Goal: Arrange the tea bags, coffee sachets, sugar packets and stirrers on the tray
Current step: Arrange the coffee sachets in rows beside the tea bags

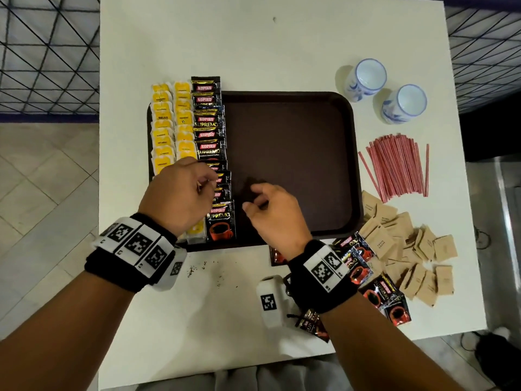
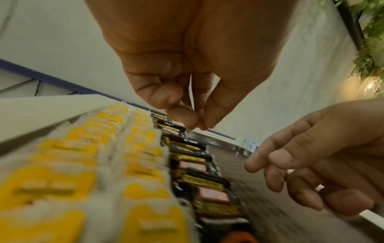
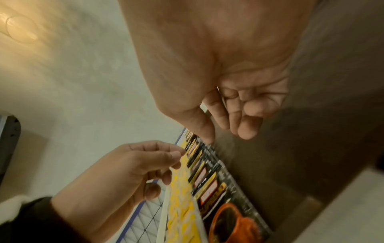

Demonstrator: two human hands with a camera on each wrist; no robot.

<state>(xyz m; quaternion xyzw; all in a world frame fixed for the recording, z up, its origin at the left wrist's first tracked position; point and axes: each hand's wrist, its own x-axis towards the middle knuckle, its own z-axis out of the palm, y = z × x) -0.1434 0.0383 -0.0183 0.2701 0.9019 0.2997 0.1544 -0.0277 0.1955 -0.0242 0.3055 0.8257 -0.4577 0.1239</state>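
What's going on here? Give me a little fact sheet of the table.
tray: dark brown, right part bare
tea bags: two yellow rows at tray's left
coffee sachets: one row beside them; more loose on table
sugar packets: off tray
stirrers: off tray
cups: two, off tray
left hand: empty
right hand: empty

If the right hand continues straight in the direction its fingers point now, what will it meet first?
Probably the column of coffee sachets on the tray; the right hand points left and away over bare tray. Its height above the tray is unclear.
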